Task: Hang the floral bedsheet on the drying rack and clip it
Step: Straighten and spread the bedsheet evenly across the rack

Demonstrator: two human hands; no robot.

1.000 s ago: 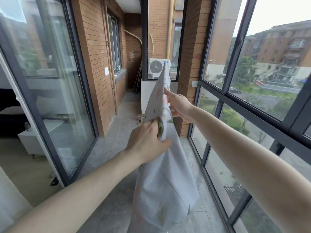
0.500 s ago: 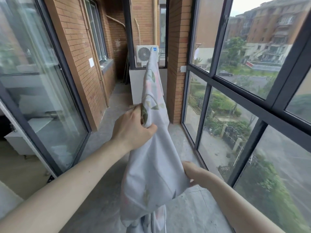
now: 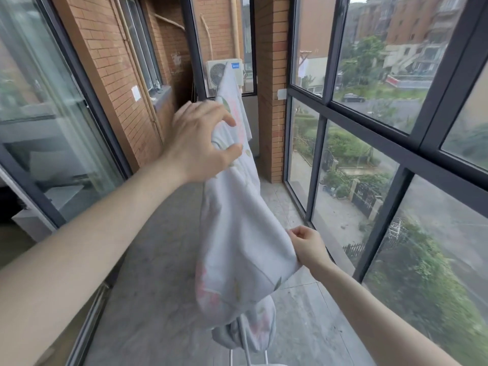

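Note:
The floral bedsheet (image 3: 237, 233), pale grey-white with faint pink and green prints, hangs in a long fold down the middle of the view. Its top edge runs away from me toward the far end of the balcony. My left hand (image 3: 200, 143) rests on the upper fold with fingers spread and loosening, thumb and fingertips still touching the cloth. My right hand (image 3: 307, 245) pinches the sheet's right edge lower down and pulls it outward. The rack's rail is hidden under the cloth; thin white bars (image 3: 248, 350) show at the bottom.
A narrow balcony with a grey tiled floor (image 3: 163, 286). Sliding glass doors (image 3: 52, 128) and a brick wall (image 3: 113, 70) line the left; floor-to-ceiling windows with dark frames (image 3: 369, 120) line the right. An air conditioner unit (image 3: 219, 72) sits at the far end.
My right hand dropped from the top of the sheet to its lower right edge and now pulls it out. My left hand's fist on the upper fold has opened up.

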